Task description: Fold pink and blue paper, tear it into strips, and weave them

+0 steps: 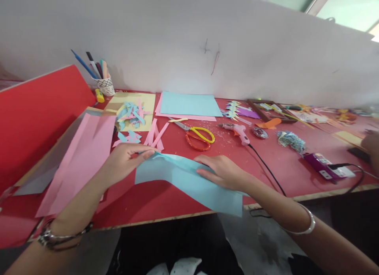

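A light blue sheet of paper (189, 186) is held up over the table's front edge, with a fold along its far side. My left hand (130, 158) pinches the far left corner of that sheet between thumb and fingers. At the right part of the fold, my right hand (220, 170) grips the paper, fingers on top and thumb along it. Just beyond the hands lie scissors (201, 137) with one yellow and one red handle. Pink paper strips (154, 135) rest on the table close to my left hand.
On the red table (118, 208) are a pink glue gun (237, 132) with a black cord, a purple power box (322, 165), stacked blue sheets (191, 104), pink paper (79, 160), cut scraps (130, 115) and a pen cup (105, 85). Another person's hand (371, 146) shows at the right.
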`<state>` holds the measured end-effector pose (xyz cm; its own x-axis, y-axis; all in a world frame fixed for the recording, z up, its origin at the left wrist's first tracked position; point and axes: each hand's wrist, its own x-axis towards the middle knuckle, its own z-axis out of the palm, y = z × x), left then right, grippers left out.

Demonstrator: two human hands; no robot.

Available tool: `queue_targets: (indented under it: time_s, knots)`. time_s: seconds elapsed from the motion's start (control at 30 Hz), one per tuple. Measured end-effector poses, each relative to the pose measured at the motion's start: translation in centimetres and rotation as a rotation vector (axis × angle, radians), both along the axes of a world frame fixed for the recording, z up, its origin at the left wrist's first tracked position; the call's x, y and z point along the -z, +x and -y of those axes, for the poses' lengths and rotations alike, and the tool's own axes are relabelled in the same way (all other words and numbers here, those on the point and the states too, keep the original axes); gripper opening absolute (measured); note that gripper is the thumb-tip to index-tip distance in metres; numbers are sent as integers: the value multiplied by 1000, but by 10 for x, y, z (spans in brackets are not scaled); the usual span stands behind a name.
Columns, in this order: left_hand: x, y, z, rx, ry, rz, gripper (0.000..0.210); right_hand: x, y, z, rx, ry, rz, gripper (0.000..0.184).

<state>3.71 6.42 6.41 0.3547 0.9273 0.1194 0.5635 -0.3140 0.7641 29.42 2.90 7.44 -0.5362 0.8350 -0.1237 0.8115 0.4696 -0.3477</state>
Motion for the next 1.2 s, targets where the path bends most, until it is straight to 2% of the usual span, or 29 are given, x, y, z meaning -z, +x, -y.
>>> queue_targets:
  time_s: [0.17, 0.33, 0.5, 0.6, 0.73, 0.8, 0.87, 0.93, 1.03, 1.13, 1.2]
  knots:
    - [3, -12, -1, -100, -8, -16, 29, 5, 0, 2, 53, -10, -38, 18]
    - [2, -16, 3, -133, 0, -3, 28, 11, -5, 12, 230, 212, 73, 21]
    - [4, -20, 7, -123, 62, 16, 26, 9, -6, 18, 108, 250, 87, 23]
    - [7, -25, 9, -30, 177, 22, 21, 7, -4, 19, 86, 239, 122, 27]
    - [10, -29, 12, 81, 443, 44, 16, 1, -3, 19, 63, 188, 183, 28]
    - [9, -30, 14, 116, 560, 69, 15, -3, -3, 19, 48, 160, 198, 28]
    - [8, -30, 16, 123, 611, 79, 14, -6, -3, 19, 30, 132, 195, 27]
    - [7, -31, 17, 109, 557, 50, 13, -9, -1, 18, 0, 106, 180, 28]
    - [7, -29, 20, 9, 355, -25, 25, -10, 3, 16, -49, 92, 159, 31]
    - [7, -19, 26, -103, 225, -93, 32, -7, 0, 14, -46, 201, 94, 28]
    - [6, -7, 32, -119, 193, -117, 33, -3, -11, 13, -47, 315, 33, 30]
